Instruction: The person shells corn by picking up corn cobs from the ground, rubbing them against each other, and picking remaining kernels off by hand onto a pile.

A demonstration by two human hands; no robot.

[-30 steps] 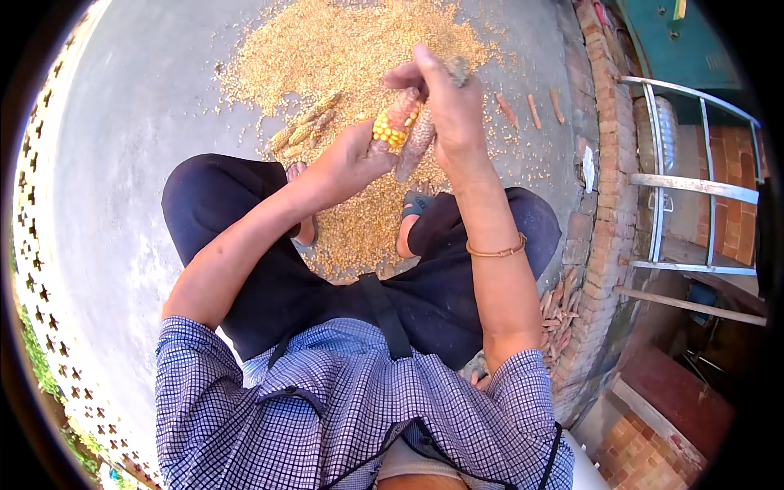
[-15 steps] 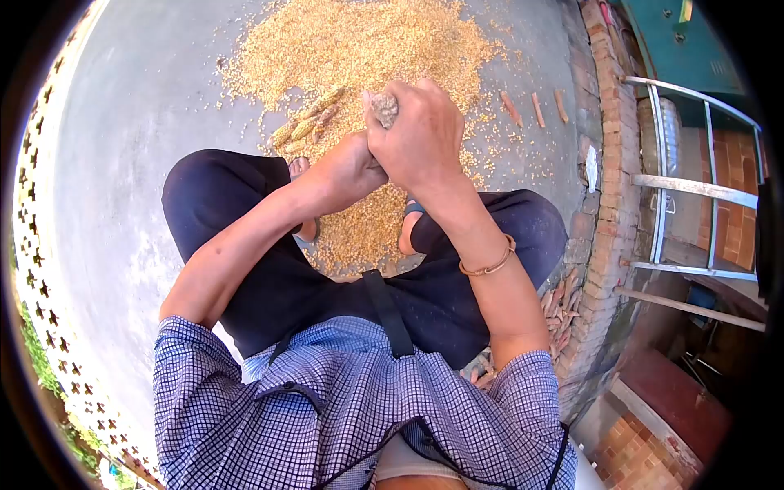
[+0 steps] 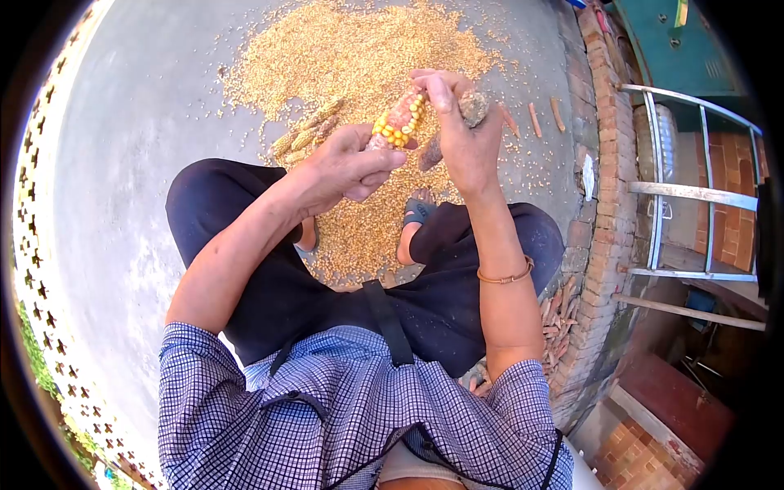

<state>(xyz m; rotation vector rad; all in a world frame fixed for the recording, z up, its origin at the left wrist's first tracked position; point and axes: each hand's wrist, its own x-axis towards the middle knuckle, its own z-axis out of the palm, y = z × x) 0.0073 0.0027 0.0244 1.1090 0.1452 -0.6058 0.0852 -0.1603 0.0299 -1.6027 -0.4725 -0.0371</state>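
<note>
Left hand [image 3: 353, 166] gripping a half-stripped corn cob [image 3: 400, 122], right hand [image 3: 467, 139] beside it clasping a bare cob [image 3: 431, 153], kernels [image 3: 351, 237] below.

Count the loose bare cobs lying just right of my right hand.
3 cobs: one partly behind the right hand, one in the middle, one nearest the brick edging. The hand may hide more.

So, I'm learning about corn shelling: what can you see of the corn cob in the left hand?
The corn cob is partly stripped: yellow kernels cover its lower part and one edge; elsewhere its rough, pinkish core shows. It slants up rightward, lower end in the left hand's grip. The right hand is near its upper end; contact is unclear.
</note>
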